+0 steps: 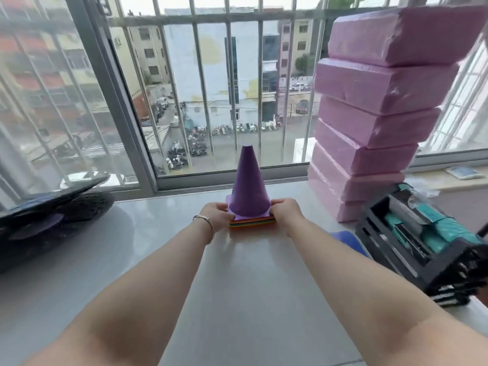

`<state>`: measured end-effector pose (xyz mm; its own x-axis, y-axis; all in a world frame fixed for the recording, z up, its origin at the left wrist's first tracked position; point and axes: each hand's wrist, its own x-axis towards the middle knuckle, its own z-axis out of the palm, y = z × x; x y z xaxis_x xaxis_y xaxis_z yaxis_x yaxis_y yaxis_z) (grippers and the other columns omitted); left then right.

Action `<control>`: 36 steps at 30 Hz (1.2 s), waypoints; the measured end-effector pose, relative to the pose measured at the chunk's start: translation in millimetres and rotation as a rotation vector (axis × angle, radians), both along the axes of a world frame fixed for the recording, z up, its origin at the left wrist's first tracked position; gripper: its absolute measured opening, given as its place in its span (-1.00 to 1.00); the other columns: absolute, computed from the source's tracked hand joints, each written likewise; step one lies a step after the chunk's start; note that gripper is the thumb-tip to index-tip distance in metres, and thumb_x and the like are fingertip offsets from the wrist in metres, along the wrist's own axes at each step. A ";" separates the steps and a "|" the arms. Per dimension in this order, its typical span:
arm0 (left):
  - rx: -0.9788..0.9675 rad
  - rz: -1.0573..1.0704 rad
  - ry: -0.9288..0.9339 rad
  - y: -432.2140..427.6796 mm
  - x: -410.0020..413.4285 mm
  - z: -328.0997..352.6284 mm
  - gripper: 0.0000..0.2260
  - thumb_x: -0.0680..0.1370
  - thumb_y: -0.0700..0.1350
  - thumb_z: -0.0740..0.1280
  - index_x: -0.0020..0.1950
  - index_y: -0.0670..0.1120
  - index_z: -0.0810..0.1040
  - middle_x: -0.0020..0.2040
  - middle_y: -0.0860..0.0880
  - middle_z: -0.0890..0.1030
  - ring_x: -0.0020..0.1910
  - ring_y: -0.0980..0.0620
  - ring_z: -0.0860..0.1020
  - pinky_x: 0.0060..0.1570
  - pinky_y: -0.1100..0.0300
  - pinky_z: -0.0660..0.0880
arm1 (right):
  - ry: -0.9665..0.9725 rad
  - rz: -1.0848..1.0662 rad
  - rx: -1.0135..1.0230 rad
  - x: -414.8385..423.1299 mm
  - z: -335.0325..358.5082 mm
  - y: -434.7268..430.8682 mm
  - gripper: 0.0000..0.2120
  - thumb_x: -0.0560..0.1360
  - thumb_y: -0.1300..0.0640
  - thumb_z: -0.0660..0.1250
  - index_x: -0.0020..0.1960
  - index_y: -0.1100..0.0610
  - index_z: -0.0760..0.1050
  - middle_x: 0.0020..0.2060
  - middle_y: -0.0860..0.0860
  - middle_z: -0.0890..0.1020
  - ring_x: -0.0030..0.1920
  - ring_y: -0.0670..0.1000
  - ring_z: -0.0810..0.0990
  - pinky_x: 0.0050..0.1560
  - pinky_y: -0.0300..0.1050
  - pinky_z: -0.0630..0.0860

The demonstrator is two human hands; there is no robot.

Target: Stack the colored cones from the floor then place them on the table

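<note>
A stack of colored cones (pixel 249 186) stands upright on the grey table (pixel 250 273), near the window. The top cone is purple; under its square base show thin edges of green, yellow, orange and red bases. My left hand (pixel 215 213) grips the left side of the stacked bases, with a thin bracelet on its wrist. My right hand (pixel 286 211) grips the right side of the bases. Both arms are stretched forward over the table.
A tall pile of pink wrapped blocks (pixel 375 120) stands at the right by the window. A black tool case with teal parts (pixel 420 241) lies at the right edge. A dark round object (pixel 52 215) sits at the left. A barred window (pixel 211 88) runs behind the table.
</note>
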<state>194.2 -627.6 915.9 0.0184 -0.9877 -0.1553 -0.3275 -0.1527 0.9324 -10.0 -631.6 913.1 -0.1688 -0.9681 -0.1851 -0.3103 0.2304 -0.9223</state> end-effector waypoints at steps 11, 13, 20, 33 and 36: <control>0.006 -0.002 -0.154 -45.4 12.8 -11.7 -0.77 0.26 -0.21 0.36 -0.13 -0.22 0.65 -0.31 -0.04 0.52 -0.32 0.01 0.42 -0.21 0.15 0.38 | 0.039 -0.054 0.094 16.4 -13.4 -54.0 -0.52 0.17 0.34 0.10 -0.04 0.24 0.65 -0.31 -0.07 0.50 -0.17 -0.06 0.40 -0.14 -0.16 0.37; -0.005 0.008 -0.137 -47.0 12.3 -11.8 -0.75 0.24 -0.18 0.34 -0.13 -0.19 0.65 -0.31 -0.02 0.52 -0.32 0.01 0.41 -0.21 0.16 0.37 | 0.069 -0.058 0.085 17.7 -14.3 -55.8 -0.50 0.15 0.33 0.09 -0.03 0.22 0.64 -0.31 -0.08 0.48 -0.17 -0.06 0.39 -0.16 -0.16 0.35; -0.053 0.012 -0.142 -40.4 10.8 -7.6 -0.95 0.37 -0.24 0.37 -0.26 -0.12 0.61 -0.35 0.00 0.47 -0.33 0.01 0.36 -0.24 0.19 0.32 | 0.087 -0.076 -0.016 20.3 -5.8 -40.4 -0.68 0.29 0.32 0.14 -0.08 0.25 0.61 -0.29 -0.09 0.42 -0.18 -0.01 0.31 -0.19 -0.13 0.29; -0.127 0.154 -0.610 -13.0 -5.4 24.1 -0.42 0.52 -0.04 0.33 0.49 -0.13 0.26 0.44 -0.17 0.39 0.41 -0.18 0.37 0.34 0.02 0.33 | 0.616 0.116 -0.255 2.7 28.6 3.5 -0.48 0.60 0.15 0.33 0.54 0.14 0.37 0.47 0.12 0.51 0.46 0.17 0.46 0.44 0.03 0.44; -0.277 0.157 -0.975 5.9 -7.0 29.3 -0.34 0.53 0.08 0.30 0.54 -0.09 0.13 0.54 -0.14 0.22 0.50 -0.14 0.22 0.41 -0.02 0.25 | 0.998 0.149 -0.349 -5.0 34.4 14.9 -0.42 0.61 -0.01 0.33 0.58 0.09 0.28 0.55 0.07 0.39 0.57 0.13 0.31 0.58 0.08 0.24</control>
<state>187.2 -621.7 945.3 0.1466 -0.9621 0.2298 -0.9567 -0.0789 0.2801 -15.1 -616.7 947.6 0.0337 -0.9641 0.2633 -0.9648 -0.1001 -0.2431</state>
